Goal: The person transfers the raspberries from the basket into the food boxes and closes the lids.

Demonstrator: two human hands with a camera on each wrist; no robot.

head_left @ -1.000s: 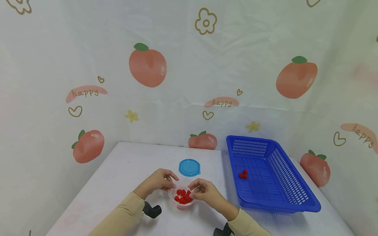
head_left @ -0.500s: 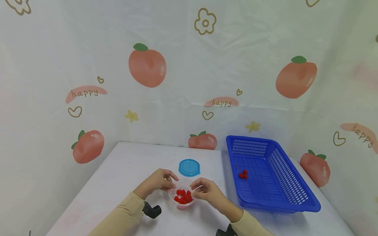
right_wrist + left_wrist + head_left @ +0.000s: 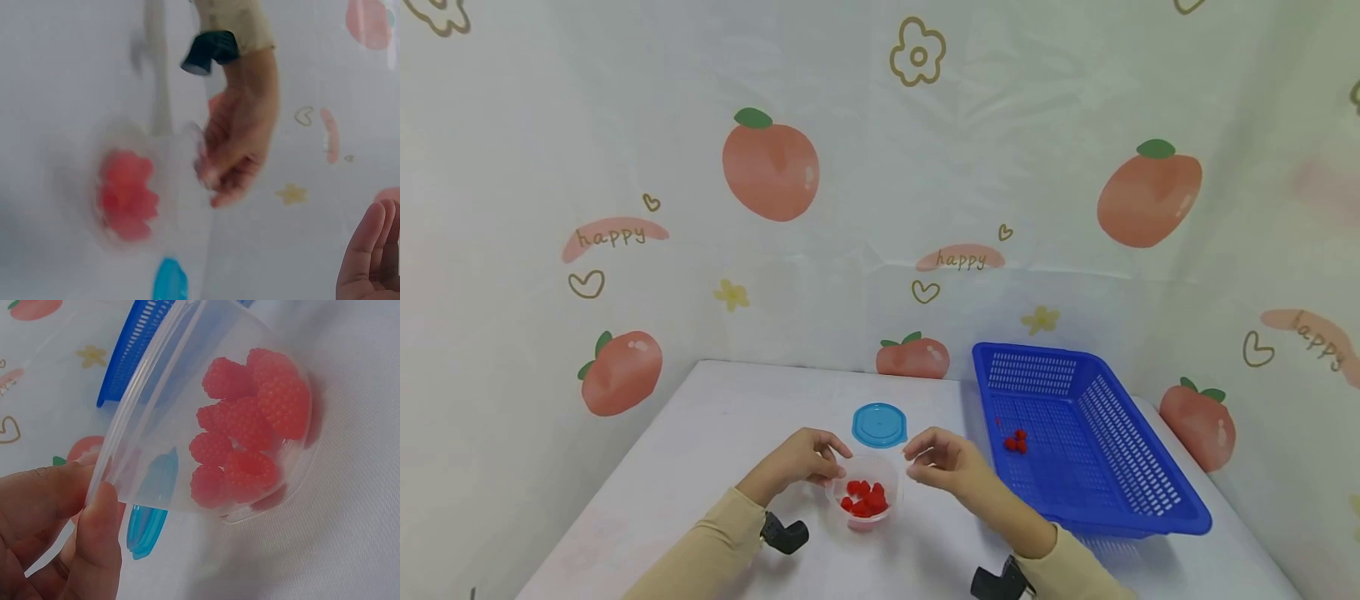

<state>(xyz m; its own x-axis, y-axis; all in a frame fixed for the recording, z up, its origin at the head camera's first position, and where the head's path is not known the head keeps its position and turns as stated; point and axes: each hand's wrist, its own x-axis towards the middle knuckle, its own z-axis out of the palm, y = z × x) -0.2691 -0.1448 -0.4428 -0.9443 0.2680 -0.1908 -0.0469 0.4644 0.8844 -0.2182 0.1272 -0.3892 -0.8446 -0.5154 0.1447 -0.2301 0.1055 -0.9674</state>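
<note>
A clear plastic tub (image 3: 883,472) stands on the white table, with several raspberries (image 3: 247,425) in its bottom. My left hand (image 3: 808,462) pinches the tub's rim between thumb and fingers, on its left side. To the right of the tub and a little above it, my right hand (image 3: 951,467) hangs in the air, fingers loosely bent and nothing between them. Behind the tub lies a round blue lid (image 3: 880,425), flat on the table.
A blue perforated basket (image 3: 1075,521) stands at the table's right side, holding several more raspberries (image 3: 1017,442) near its left wall. A white backdrop printed with peaches rises behind the table (image 3: 760,392).
My right hand has moved away from the tub's rim, to the right and up. My left hand keeps its grip on the rim, and the tub has stayed in place.
</note>
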